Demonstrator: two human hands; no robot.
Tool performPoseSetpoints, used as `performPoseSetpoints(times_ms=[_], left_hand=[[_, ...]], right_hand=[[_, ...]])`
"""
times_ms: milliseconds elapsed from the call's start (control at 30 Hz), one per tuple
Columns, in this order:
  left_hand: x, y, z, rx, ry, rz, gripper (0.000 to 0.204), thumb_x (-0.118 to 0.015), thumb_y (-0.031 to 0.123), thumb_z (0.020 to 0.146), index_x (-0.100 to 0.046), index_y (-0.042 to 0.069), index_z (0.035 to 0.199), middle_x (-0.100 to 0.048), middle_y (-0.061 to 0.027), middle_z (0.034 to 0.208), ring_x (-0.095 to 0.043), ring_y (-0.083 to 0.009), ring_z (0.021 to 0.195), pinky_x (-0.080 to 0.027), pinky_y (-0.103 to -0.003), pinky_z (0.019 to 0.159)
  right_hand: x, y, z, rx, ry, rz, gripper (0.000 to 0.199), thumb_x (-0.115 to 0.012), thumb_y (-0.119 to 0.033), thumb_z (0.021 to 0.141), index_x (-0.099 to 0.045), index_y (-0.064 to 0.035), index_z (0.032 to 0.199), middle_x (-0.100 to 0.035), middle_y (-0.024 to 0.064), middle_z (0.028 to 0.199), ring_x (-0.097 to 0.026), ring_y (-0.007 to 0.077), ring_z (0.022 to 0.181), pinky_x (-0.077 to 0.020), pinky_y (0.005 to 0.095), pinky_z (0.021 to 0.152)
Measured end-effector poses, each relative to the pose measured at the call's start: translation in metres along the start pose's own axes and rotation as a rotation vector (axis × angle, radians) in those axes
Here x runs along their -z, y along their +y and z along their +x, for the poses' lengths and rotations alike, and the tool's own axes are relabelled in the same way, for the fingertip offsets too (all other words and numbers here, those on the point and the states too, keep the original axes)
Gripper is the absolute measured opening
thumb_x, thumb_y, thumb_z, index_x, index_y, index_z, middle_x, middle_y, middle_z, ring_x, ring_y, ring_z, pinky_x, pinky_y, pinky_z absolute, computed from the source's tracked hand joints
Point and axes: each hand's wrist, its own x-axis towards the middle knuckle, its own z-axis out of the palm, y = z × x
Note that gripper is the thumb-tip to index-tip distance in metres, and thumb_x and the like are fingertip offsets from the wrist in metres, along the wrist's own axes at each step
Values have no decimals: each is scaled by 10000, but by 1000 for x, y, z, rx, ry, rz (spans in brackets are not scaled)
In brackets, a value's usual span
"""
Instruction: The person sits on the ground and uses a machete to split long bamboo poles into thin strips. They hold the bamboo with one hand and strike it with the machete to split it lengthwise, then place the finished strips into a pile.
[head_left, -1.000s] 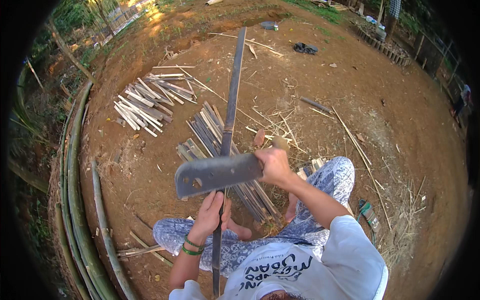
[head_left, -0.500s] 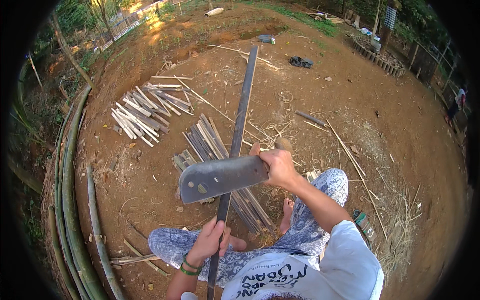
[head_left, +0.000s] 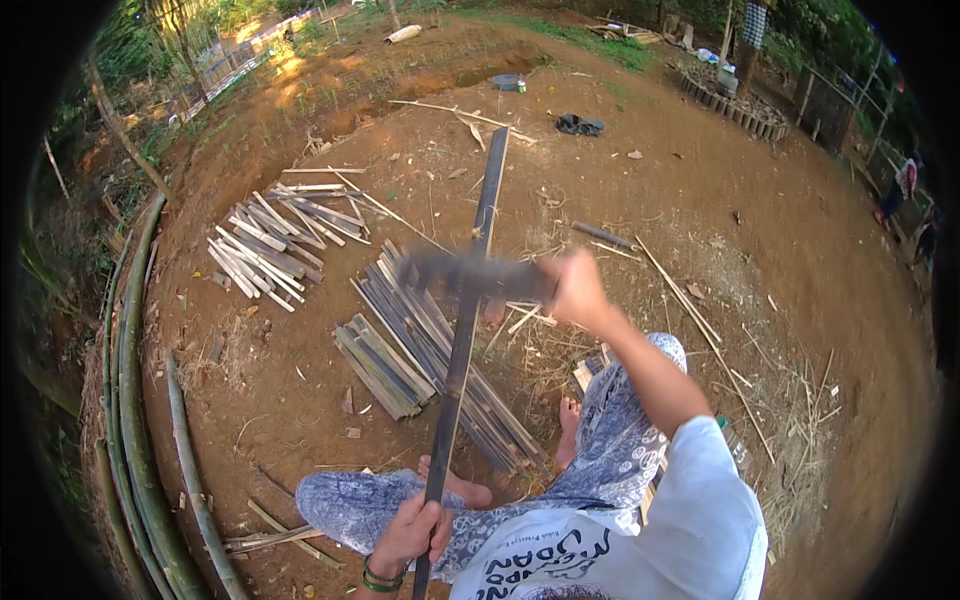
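On bare reddish earth, a heap of dark split strips [head_left: 440, 350] is laid just beside a long bamboo slat [head_left: 462, 340], with a shorter bundle [head_left: 380, 368] against its left side. Farther left, a looser scatter of pale strips [head_left: 265, 245] is spread, well apart from the hands. Whole green bamboo poles [head_left: 135, 400] are curved along the left edge of the yard. Thin splinters and dry stalks [head_left: 700, 320] are strewn on the right, and a dark cloth [head_left: 580, 125] is seen far up the slope. Two bare feet [head_left: 565, 430] are planted near the slat's lower part.

The slat is held nearly upright in the picture, its long axis running from the lower middle up and slightly to the right, its far end pointed toward the cloth. Its near end is gripped by the left hand [head_left: 410, 535], fingers wrapped tightly around it. A broad knife [head_left: 470, 275] is laid crosswise over the slat, its blade pointed left and blurred; its handle is clenched in the right hand [head_left: 572, 288].

The ground is packed dirt, fenced at the right, with grass and trees beyond.
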Motion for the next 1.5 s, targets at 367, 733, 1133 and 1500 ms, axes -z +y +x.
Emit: performPoseSetpoints(times_ms=[367, 733, 1133, 1500], left_hand=[[4, -2, 29, -144, 136, -113, 445, -464, 486, 1039, -449, 71, 878, -458, -30, 564, -474, -128, 428, -378, -251, 385], [-9, 44, 66, 4, 191, 70, 314, -631, -4, 867, -360, 130, 785, -438, 25, 568, -399, -52, 428, -268, -222, 373], [-15, 28, 52, -48, 268, 279, 255, -619, 3, 810, -392, 115, 779, -464, 30, 629, -397, -44, 464, -315, -226, 397], [-4, -4, 25, 42, 257, 358, 278, -672, 32, 819, -409, 116, 782, -481, 47, 642, -419, -40, 481, -334, -229, 407]], right_hand=[[0, -9, 14, -331, 122, 355, 84, -656, -42, 683, -674, 19, 738, -646, 221, 651, -655, 316, 566, -517, 415, 569], [-13, -91, -32, 65, -27, 262, 185, -750, -126, 612, -658, -67, 761, -660, 122, 667, -666, 280, 606, -533, 395, 592], [8, -70, -13, 151, -23, 144, 201, -710, -107, 636, -703, -66, 833, -695, 125, 686, -687, 251, 612, -546, 385, 609], [11, -39, -4, 95, -72, 26, 238, -765, -156, 593, -711, -86, 814, -713, 123, 721, -709, 279, 656, -586, 400, 674]])
